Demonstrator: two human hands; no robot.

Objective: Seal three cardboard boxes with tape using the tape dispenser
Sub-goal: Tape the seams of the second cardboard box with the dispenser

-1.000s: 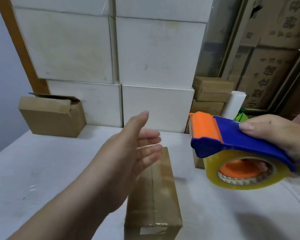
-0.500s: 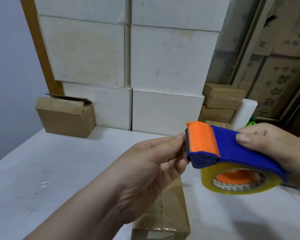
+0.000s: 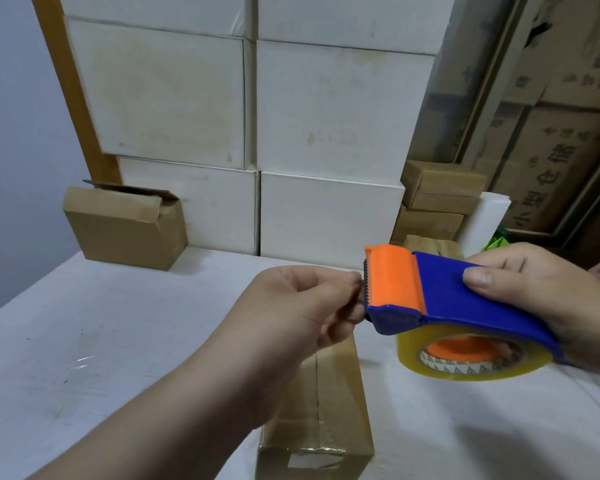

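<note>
My right hand (image 3: 548, 299) holds a blue and orange tape dispenser (image 3: 430, 299) with a roll of clear yellowish tape (image 3: 471, 358) in the air at the right. My left hand (image 3: 291, 306) is pinched at the dispenser's serrated front edge, fingertips closed at the tape end. Below both hands a closed cardboard box (image 3: 326, 410) lies on the white table (image 3: 84, 341), with tape shining along its top seam. Another cardboard box (image 3: 125, 226) with a loose flap stands at the back left.
Large white cartons (image 3: 250, 133) are stacked against the back of the table. Small brown boxes (image 3: 437, 199) are piled at the back right beside a white roll (image 3: 485, 220). Big printed cartons (image 3: 551, 150) stand further right.
My left hand went from open above the box to the dispenser's front edge and closed its fingertips there. The dispenser shifted slightly left and the view tilted up a little.
</note>
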